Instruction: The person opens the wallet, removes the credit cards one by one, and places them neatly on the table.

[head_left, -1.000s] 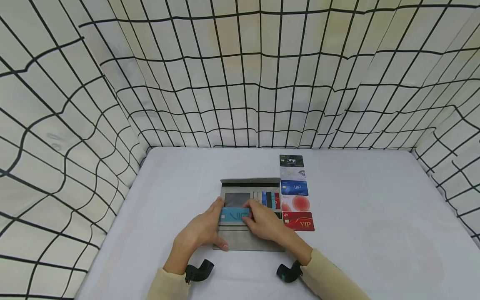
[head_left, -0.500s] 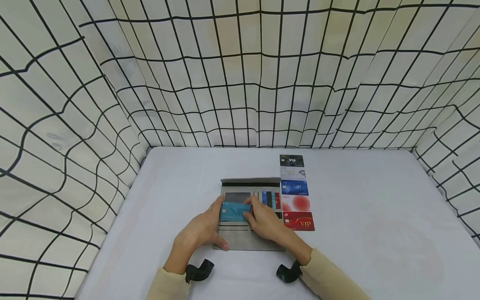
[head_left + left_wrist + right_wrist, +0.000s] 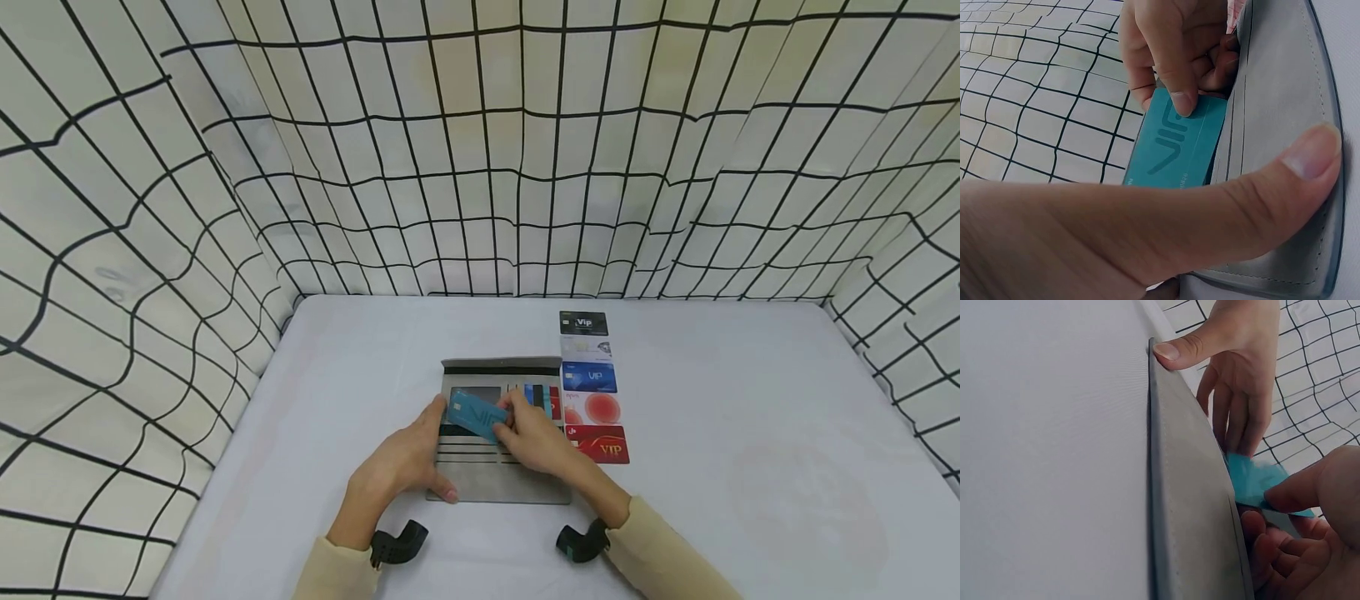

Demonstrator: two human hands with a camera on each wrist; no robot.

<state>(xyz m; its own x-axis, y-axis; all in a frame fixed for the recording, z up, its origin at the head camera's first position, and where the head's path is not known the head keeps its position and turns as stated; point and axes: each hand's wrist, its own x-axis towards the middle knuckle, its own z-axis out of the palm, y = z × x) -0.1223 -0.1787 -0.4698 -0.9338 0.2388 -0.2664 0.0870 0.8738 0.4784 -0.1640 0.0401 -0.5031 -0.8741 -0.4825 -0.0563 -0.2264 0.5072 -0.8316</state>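
Observation:
A grey wallet [image 3: 498, 487] lies unfolded on the table, with card slots across its inside. My right hand [image 3: 534, 435] pinches a teal VIP card [image 3: 474, 412] by its right end, thumb on top. In the head view the card is tilted above the upper left slots, its left end higher. The left wrist view shows the teal card [image 3: 1175, 140] lifted off the slots. My left hand [image 3: 405, 458] rests along the wallet's left edge; its thumb presses near the lower corner and its fingers extend up the side. Blue, dark and red cards [image 3: 542, 402] sit in the right slots.
Right of the wallet, a column of loose cards runs from a black card [image 3: 583, 322] down to a red VIP card [image 3: 597, 445]. The white table [image 3: 750, 417] is enclosed by walls of black grid lines on white [image 3: 517, 192].
The teal card has come up off the wallet's slots and turned, its left end now higher. My right hand has shifted slightly right with it. My left hand has stayed in place.

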